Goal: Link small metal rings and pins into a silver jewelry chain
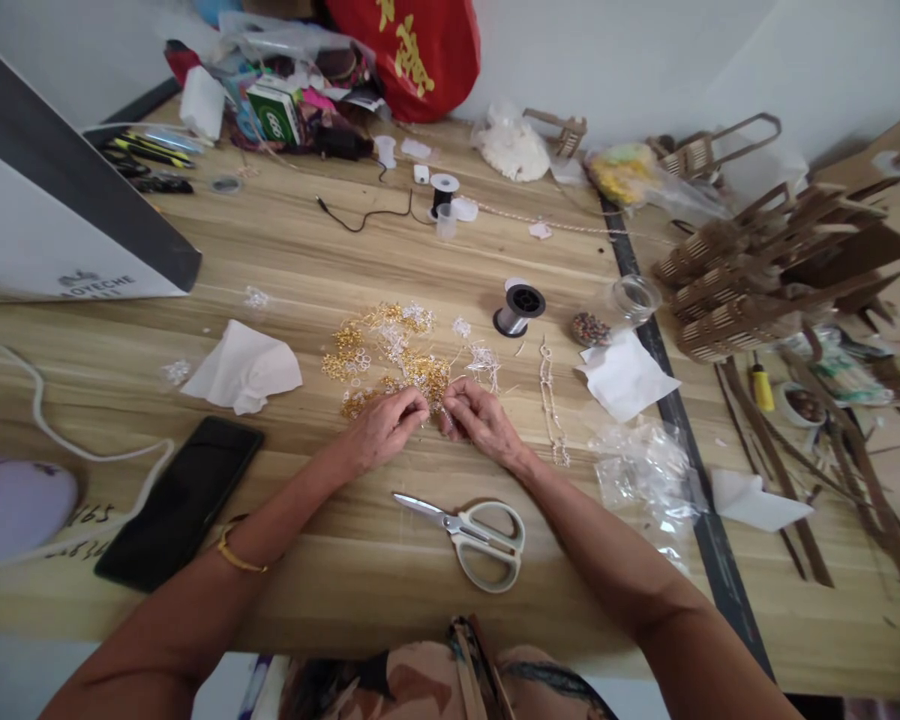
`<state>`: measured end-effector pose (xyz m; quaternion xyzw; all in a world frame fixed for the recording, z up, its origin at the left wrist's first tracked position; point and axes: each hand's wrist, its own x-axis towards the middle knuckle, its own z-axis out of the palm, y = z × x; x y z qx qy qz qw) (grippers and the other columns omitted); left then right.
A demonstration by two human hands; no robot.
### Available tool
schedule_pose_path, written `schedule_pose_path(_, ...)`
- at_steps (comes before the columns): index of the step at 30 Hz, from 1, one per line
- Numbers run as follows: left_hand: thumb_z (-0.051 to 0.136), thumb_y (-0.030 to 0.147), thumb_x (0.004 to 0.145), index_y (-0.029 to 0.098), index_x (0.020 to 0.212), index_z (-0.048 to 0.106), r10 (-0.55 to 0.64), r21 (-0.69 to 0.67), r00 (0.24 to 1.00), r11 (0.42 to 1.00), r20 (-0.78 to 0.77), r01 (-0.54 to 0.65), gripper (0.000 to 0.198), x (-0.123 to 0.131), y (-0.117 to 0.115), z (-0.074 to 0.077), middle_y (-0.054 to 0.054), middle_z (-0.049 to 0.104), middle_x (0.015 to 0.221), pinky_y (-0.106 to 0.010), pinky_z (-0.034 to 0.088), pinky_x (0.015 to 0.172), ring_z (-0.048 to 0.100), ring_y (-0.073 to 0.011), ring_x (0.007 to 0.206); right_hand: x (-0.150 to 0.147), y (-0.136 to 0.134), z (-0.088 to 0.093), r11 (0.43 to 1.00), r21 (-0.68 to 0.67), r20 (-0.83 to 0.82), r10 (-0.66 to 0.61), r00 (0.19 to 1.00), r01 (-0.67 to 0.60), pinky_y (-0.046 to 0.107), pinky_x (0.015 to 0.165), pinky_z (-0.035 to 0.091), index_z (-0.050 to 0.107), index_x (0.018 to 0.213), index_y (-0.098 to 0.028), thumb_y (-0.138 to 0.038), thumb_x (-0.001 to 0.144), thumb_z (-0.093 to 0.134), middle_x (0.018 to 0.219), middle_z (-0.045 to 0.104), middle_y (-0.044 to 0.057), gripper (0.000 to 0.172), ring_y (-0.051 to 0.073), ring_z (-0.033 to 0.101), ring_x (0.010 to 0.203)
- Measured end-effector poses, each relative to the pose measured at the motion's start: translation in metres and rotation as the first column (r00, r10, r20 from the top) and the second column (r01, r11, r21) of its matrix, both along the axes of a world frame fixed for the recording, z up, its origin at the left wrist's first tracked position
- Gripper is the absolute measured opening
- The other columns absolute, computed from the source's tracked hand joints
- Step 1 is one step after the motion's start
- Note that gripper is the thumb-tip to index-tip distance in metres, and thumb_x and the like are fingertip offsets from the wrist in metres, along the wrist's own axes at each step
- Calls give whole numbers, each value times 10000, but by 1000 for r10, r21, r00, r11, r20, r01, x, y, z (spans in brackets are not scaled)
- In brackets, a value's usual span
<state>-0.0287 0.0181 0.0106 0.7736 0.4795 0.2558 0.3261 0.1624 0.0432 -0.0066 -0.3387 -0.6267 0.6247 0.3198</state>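
Both hands meet near the middle of the wooden table [307,545], at the near edge of a spread of gold and silver beads [412,345]. My left hand [388,428] is closed in a pinch, with a tiny shiny piece at its fingertips too small to name. Just to its right, my right hand [478,415] is also pinched; what it holds is too small to make out. Scissors [487,545] with white handles lie below the hands, blades pointing left. A beaded chain [547,400] rests to the right of my right hand.
A black phone [180,500] and a white cloth [244,368] lie left. A wire spool [520,310] stands beyond the hands. Plastic bags [641,465], a glass jar [634,298] and stacked brown baskets [727,280] are on the right.
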Motion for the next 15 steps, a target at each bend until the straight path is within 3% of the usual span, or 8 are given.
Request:
schedule_pose_path(9,432,259,860,178,738,509,44,11,999,999,18,-44,165,0,2,1,15,527,650,-241,373,602,467,-125,599,0,1,1,999,10,-16,-44,999,45,187,437,401,445,897,-183,-478,886,480,606,567,-31,297,79,497,450)
schedule_pose_path(15,481,294,841,159,707,559,109,-115,977,989,185,-89,206,1,4,3,0,563,666,-244,415,625,515,-130,642,-1,1,2,999,3,-33,-37,999,37,192,455,420,447,891,-180,-469,885,486,613,574,-27,292,81,511,462)
